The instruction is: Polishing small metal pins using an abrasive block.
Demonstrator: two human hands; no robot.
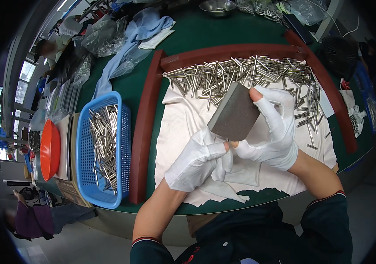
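Observation:
A dark grey rectangular block [236, 113], like a sanding sponge, is tilted up over the cloth in my right hand [276, 127], with the bare thumb tip on its upper edge. My left hand [203, 160] is closed just below the block's lower corner, thumb and fingers pinched together. Whatever it pinches is hidden by the gloves and the block. Both hands wear white gloves with some fingertips bare. Beyond them, many slim metal rods [214, 81] lie in a loose heap on a pale cloth [175, 127]. A folded piece of white cloth [243, 174] lies beneath my hands.
Red-brown bars [146, 127] border the cloth left, back and right. To the left, a blue plastic basket [125, 145] holds more rods, beside an orange-red bowl [49, 149]. A metal bowl [217, 6], plastic bags [104, 37] and a blue cloth [146, 28] lie farther back.

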